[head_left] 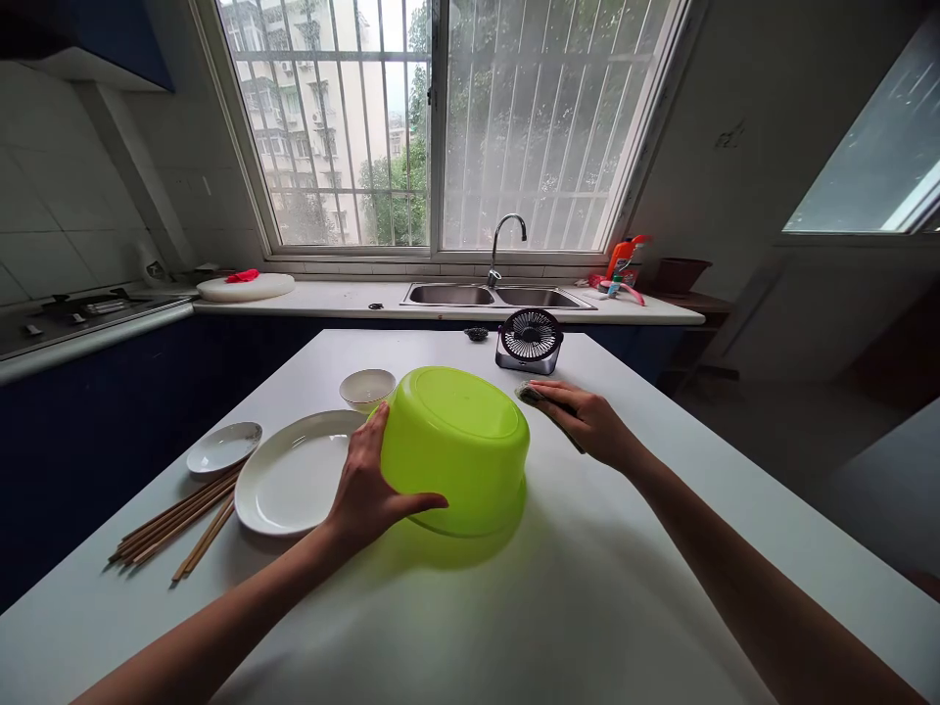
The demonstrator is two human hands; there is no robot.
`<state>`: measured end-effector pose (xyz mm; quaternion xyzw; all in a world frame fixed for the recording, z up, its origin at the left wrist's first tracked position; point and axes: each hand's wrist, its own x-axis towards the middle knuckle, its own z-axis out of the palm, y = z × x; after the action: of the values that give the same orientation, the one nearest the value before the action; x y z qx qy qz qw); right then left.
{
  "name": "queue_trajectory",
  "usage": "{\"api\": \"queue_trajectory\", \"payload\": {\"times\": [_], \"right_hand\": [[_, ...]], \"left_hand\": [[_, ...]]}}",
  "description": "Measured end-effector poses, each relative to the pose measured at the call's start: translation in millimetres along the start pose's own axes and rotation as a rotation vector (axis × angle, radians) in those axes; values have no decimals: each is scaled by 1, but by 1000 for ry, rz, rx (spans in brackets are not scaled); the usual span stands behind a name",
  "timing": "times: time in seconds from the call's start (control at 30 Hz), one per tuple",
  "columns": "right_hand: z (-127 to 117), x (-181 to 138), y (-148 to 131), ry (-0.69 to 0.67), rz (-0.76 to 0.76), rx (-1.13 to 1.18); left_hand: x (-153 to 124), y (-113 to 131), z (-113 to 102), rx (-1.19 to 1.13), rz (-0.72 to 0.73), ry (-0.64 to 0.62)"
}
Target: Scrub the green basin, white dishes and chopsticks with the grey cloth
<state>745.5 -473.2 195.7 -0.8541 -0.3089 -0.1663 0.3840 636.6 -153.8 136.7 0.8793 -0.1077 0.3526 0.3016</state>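
A kitchen with a barred window is seen behind a white table, where a green basin is set upside down at mid-table, just right of a plate and near a bowl. The left hand is spread open against the basin's side, thumb laid along the wall, nothing clasped. The right hand is laid over a dark cloth by the fan; whether the cloth is actually gripped cannot be told.

A home kitchen: a double steel sink with a tap under a barred window, a gas hob at the left, and plates and chopsticks on the white bench.
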Motion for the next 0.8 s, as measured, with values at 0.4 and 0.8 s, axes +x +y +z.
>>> {"api": "queue_trajectory", "payload": {"times": [0.4, 0.8], "right_hand": [[-1, -13, -9, -452, 171, -264], [14, -16, -32, -722, 223, -511]], "left_hand": [[10, -1, -9, -78, -195, -19], [23, 7, -20, -225, -413, -55]]}}
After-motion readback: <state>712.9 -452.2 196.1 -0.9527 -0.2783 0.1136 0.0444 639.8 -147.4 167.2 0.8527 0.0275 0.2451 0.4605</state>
